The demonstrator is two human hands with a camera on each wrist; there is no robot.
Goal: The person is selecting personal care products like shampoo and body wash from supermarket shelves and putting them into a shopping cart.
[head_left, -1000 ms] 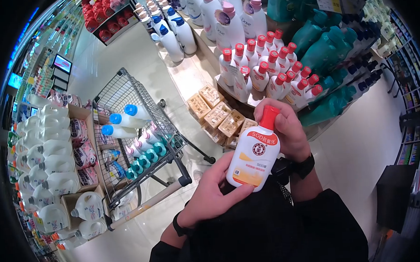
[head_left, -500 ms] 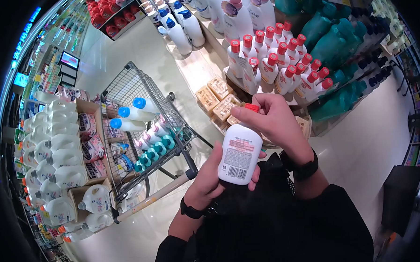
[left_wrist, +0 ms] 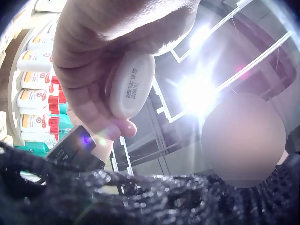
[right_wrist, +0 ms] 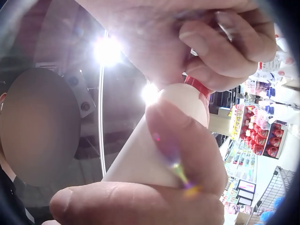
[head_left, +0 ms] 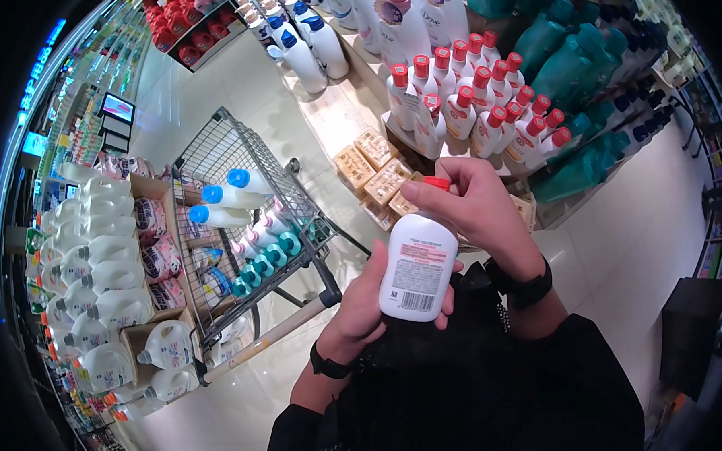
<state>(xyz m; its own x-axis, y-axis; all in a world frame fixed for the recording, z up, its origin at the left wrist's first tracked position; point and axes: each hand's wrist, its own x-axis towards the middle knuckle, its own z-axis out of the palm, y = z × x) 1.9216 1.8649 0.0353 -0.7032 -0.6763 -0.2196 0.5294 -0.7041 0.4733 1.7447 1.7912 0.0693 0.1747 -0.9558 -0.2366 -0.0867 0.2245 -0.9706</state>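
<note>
A white bottle (head_left: 418,270) with a red cap is held in front of the chest, its back label and barcode facing up. The left hand (head_left: 362,298) grips the lower body, fingers wrapped behind it. At the top, the right hand (head_left: 477,208) pinches the red cap (head_left: 436,183) between thumb and fingers. In the left wrist view, printed digits show on the bottle's base (left_wrist: 133,85), with the left hand (left_wrist: 93,61) curled around it. The right wrist view shows the right hand (right_wrist: 225,51) at the cap (right_wrist: 198,87).
A shopping cart (head_left: 245,150) with blue-capped and other bottles stands at left, beside stacked white jugs (head_left: 109,269). Ahead, a display holds red-capped bottles (head_left: 461,112), wrapped tan packs (head_left: 354,168) and green bottles (head_left: 580,71).
The bottle has been turned from its front label to its back label. The right hand has shifted from behind the cap, its thumb now across the cap's near side.
</note>
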